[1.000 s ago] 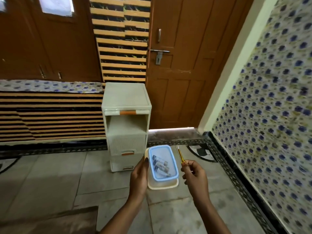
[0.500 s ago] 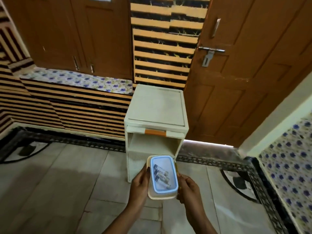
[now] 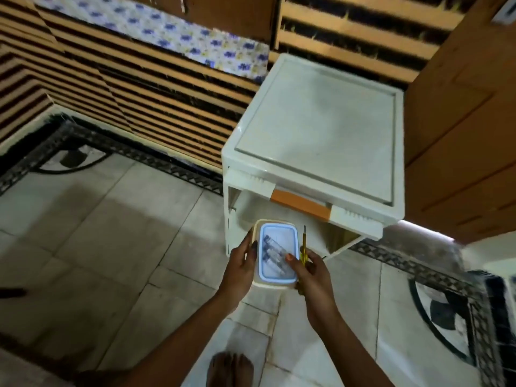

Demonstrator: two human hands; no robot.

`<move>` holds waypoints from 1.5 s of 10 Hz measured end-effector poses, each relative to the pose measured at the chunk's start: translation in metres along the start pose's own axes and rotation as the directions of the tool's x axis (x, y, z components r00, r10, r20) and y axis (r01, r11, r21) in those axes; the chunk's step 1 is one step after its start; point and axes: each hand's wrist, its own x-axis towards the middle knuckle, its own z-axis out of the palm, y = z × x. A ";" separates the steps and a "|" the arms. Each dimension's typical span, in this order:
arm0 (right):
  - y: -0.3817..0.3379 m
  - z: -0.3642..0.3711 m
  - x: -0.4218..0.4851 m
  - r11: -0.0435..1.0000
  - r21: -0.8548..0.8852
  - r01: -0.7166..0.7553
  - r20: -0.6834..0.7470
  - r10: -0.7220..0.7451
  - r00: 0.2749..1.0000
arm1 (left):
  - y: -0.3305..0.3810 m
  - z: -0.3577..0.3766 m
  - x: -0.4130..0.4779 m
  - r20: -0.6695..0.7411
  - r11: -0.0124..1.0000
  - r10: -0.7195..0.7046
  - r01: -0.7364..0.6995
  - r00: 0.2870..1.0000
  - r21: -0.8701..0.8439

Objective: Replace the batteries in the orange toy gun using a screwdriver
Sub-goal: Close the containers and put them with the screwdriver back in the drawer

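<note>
I hold a small cream plastic box point(image 3: 275, 283) with a clear, blue-rimmed lid between both hands. Several batteries point(image 3: 272, 254) lie inside it. My left hand point(image 3: 241, 265) grips the box's left side. My right hand point(image 3: 310, 270) holds the right side, thumb on the lid, and also clasps a yellow-handled screwdriver point(image 3: 303, 248) with its tip pointing away from me. The box is just in front of the open upper compartment of a cream plastic drawer cabinet point(image 3: 315, 135). The orange toy gun is not in view.
The cabinet has an orange handle strip point(image 3: 300, 203) and stands against a brown wooden door point(image 3: 460, 107) and a striped wall. My bare foot point(image 3: 230, 368) rests on the pale tiled floor point(image 3: 111, 233), which has a dark patterned border.
I have stepped closer to the cabinet and my view has tilted down onto its top. My right hand, earlier apart with the screwdriver, now rests on the box.
</note>
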 end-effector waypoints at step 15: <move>-0.005 0.081 0.226 0.983 -0.108 0.147 -0.187 -0.165 0.968 | -0.026 -0.013 0.149 -0.143 0.653 -0.425 0.193 0.894 -0.733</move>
